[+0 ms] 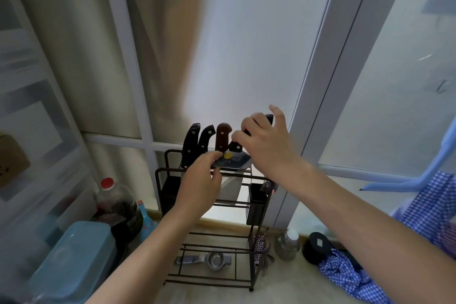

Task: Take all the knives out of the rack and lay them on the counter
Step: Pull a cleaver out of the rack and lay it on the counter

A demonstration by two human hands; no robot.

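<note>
A dark wire knife rack (162,187) stands on the pale counter (283,284) against the window. Three knives stand in its top slots: two with black handles (191,142), (206,138) and one with a brown handle (222,137). My right hand (266,140) grips the black handle of a fourth knife, a wide cleaver (234,161) with a yellow sticker, its blade partly raised above the rack. My left hand (201,186) pinches the near left edge of that blade between thumb and fingers.
A metal strainer tool (209,259) lies on the rack's bottom shelf. A black utensil cup (256,202) hangs on the rack's right side. Left stand a blue tub (74,256) and a red-capped bottle (111,197). Right are a steel jar (287,245), a black jar (317,247) and checked cloth (350,276).
</note>
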